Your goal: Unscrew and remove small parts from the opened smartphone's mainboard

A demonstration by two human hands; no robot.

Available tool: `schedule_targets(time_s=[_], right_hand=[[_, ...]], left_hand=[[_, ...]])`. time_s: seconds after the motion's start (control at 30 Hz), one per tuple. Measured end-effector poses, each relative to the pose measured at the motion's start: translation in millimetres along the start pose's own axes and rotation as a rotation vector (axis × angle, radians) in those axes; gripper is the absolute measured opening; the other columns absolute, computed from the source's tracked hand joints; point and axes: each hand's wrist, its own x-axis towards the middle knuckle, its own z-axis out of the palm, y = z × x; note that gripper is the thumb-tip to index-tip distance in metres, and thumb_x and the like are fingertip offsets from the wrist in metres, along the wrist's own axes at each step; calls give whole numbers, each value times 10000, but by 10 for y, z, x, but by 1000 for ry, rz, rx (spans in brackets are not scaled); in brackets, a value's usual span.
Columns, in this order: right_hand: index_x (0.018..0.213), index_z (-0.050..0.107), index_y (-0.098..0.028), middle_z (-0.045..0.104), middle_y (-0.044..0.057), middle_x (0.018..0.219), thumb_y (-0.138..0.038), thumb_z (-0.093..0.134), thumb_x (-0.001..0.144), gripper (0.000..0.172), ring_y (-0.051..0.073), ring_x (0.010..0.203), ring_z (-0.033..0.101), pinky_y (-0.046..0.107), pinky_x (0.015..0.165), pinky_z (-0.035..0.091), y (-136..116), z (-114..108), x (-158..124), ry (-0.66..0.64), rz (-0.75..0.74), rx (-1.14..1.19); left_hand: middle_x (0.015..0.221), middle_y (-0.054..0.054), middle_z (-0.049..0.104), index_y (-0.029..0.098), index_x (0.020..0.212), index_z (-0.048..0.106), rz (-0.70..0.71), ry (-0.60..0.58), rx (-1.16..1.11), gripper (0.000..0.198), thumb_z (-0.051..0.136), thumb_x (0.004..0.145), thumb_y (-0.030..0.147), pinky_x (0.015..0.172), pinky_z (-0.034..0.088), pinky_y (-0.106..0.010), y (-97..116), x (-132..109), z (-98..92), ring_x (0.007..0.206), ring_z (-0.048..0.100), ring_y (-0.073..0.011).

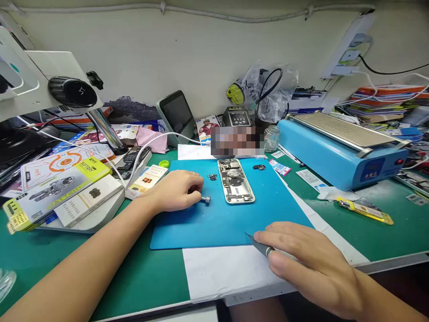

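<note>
An opened phone (pixel 235 180) lies with its insides showing on a blue mat (pixel 228 214). My left hand (pixel 177 190) rests on the mat left of the phone, fingers closed on a small metal screwdriver (pixel 205 199) whose end sticks out toward the phone. My right hand (pixel 301 257) lies at the mat's near right corner, fingers curled over grey tweezers (pixel 257 243) whose tip points left. Two small loose parts (pixel 212 176) (pixel 259 167) sit on the mat beside the phone.
A blue screen-separator machine (pixel 338 145) stands at the right, with a yellow tool (pixel 363 210) in front of it. A microscope arm (pixel 50 85) and boxes (pixel 56 188) crowd the left. A small display (pixel 177 115), a glass jar (pixel 271 137) and stacked packets (pixel 385 100) line the back wall.
</note>
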Motion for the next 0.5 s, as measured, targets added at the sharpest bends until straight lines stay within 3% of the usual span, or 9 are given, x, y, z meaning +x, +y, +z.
schedule_targets(time_s=[0.1,0.27,0.37,0.5], right_hand=[[1277,715,-398,862,22,1104,-207,656,998,343,234,874,827,372,788,716,15,21,-43,-4,-11,-36],[1312,659,-219,866,103,1013,-84,640,972,367,230,893,834,369,866,717,6,2,79,-15,-98,-65],[1425,584,-202,866,103,1046,-53,594,993,457,226,963,844,348,922,709,-43,-2,182,-55,-46,31],[1379,564,-286,861,59,1106,-122,630,1035,386,194,1011,841,304,910,697,-100,48,410,-1,102,174]], left_hand=[[1297,-95,700,187,1307,682,6,-3,-7,324,703,1067,404,933,638,-445,-12,1,-4,1085,721,-244],[1301,-96,698,187,1312,680,10,15,-45,329,704,1066,404,934,638,-446,-15,-2,-9,1088,721,-245],[1321,-99,692,191,1323,677,-16,65,-81,336,704,1066,405,948,634,-456,-22,-4,-10,1107,717,-251],[1336,-99,686,186,1334,673,-78,182,-142,347,703,1065,403,959,631,-465,-87,-11,-6,1129,712,-264]])
